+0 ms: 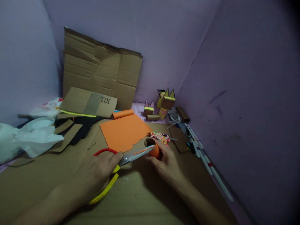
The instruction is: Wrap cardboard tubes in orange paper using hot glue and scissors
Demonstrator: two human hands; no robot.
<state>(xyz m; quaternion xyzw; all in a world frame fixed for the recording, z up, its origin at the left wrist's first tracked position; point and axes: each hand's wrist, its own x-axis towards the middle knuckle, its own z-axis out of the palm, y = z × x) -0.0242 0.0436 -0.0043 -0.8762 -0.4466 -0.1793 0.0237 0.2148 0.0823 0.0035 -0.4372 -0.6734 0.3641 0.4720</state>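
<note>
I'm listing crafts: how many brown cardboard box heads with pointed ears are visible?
2, both beyond the flat orange sheet: the smaller pink-eared head, and the larger yellow-eared head to its right. More may be hidden.

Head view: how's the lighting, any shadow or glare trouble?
Head view: dim overall, upper right corner falling to black; head view: soft shadow on the cardboard mat beside the right hand; head view: mild sheen on the scissors, no harsh glare.

In the left fingers, silver-bladed metal scissors have red and orange-flecked yellow handles; in the right fingers, a round cardboard tube is orange outside, brown inside; beyond both, a flat paper sheet is plain orange.
</note>
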